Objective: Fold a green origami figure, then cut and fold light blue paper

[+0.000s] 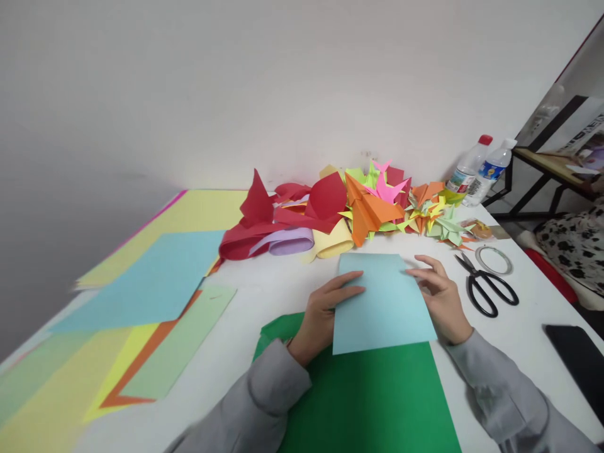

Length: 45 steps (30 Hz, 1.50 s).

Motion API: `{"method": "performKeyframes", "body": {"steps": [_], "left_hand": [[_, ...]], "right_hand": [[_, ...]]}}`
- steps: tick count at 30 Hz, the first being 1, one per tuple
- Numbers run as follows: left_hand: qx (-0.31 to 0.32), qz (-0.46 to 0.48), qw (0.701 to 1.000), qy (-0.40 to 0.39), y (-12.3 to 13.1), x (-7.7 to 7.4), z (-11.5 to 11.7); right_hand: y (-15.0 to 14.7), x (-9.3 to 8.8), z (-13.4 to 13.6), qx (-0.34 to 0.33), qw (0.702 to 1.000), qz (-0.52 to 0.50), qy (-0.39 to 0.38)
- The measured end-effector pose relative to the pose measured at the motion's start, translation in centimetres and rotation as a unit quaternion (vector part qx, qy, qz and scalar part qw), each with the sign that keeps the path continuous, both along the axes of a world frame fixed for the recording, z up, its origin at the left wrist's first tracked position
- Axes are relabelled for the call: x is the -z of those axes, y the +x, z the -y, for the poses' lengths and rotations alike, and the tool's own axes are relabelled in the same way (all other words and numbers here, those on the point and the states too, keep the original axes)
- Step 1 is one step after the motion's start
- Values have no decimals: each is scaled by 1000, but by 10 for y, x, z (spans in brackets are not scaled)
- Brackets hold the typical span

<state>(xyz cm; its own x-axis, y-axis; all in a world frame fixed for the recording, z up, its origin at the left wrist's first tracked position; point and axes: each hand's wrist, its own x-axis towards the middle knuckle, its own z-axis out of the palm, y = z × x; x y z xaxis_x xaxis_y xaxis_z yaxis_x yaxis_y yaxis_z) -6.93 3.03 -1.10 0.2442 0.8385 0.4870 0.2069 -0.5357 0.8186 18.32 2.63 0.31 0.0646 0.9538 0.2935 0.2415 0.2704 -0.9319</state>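
A light blue sheet of paper (380, 308) is held between my hands, tilted a little above the table. My left hand (321, 314) grips its left edge, with fingers on the upper face and the thumb hidden beneath. At the right edge, my right hand (442, 301) has its fingertips against the paper; its index finger is raised and its thumb is out of sight. Under the blue sheet lies a larger green sheet (368, 402), with a crumpled green piece at its far left corner.
Folded paper planes (365, 211) and looped red strips (287, 226) are heaped by the wall. Coloured sheets (155, 277) cover the left side. To the right are black-handled scissors (486, 284), a tape roll (508, 264), two plastic bottles (488, 173) and a flat black object (576, 358).
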Motion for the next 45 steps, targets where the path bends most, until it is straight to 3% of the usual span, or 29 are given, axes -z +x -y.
{"method": "performKeyframes", "body": {"steps": [4,9,21,26,31,34,38,41,45], "left_hand": [[40,-7,999,-8,1,1,0],[50,22,998,-20,3,1,-2],[29,41,997,-61,1,-2,0],[-11,50,997,-58,2,1,-1],[-97,4,995,23,5,1,0],[-83,-56,991,85,9,2,5],[-17,-98,987,124,14,3,11],[19,-76,991,112,12,2,9],[23,19,999,16,4,-2,1]], "right_hand": [[-4,-4,3,-65,994,-75,-44],[-5,-4,3,-64,991,-103,-51],[-6,5,4,-74,996,-55,-18],[-6,3,9,5,990,86,110],[-2,5,11,118,920,290,235],[-1,5,14,123,892,360,244],[-6,1,20,69,873,404,263],[-10,-3,22,41,887,377,263],[-5,-2,11,193,944,206,174]]}}
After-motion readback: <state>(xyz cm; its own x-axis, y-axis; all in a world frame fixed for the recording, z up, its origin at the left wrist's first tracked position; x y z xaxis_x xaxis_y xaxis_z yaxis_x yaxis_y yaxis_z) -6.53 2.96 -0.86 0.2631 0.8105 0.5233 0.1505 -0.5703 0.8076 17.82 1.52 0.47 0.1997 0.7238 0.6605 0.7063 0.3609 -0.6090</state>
